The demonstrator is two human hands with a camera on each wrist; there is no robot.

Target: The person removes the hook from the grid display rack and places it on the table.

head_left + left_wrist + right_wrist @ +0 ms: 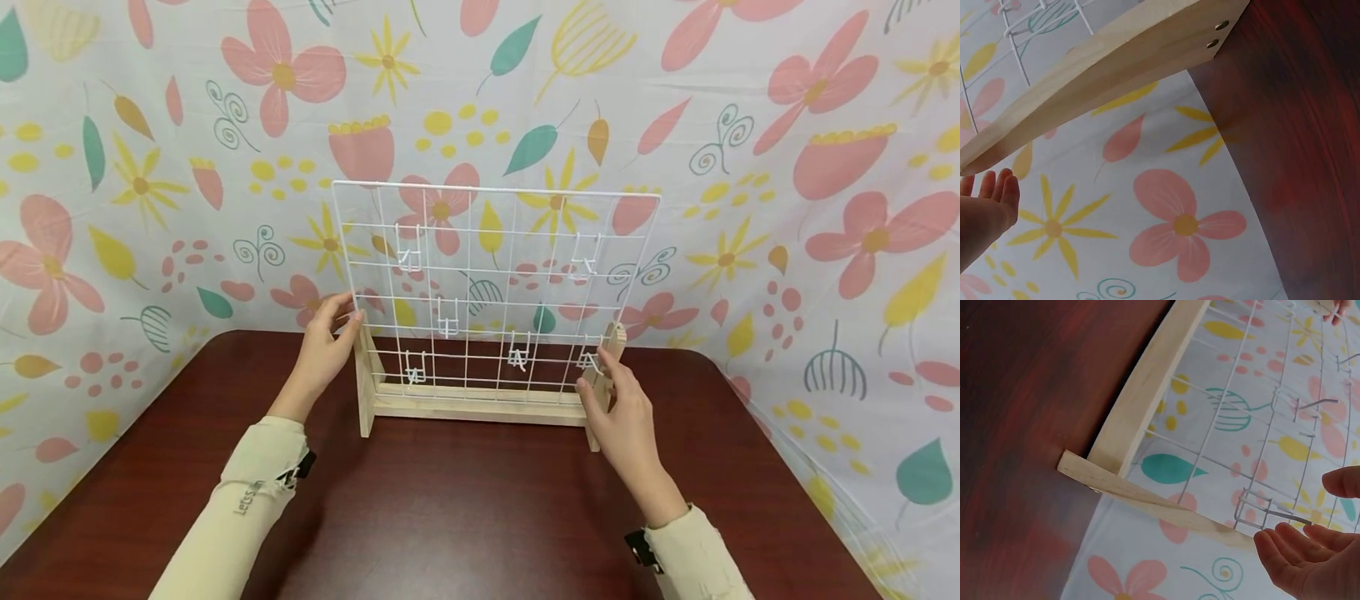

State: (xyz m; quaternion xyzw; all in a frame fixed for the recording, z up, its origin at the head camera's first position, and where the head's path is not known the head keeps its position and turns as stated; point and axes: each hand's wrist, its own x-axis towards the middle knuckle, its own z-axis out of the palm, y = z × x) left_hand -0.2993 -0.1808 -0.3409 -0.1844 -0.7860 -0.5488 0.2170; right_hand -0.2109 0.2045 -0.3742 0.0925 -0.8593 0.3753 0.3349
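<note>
Left hand, right hand, both loosely spread, empty, hooked grid between, cloth behind

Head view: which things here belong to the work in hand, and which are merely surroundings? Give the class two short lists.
In the work:
- left hand, by the stand's left upright
- right hand, near the right upright
- white wire grid
- hooks hanging on it
- wooden stand

Surroundings:
- dark red table
- flowered sheet
</note>
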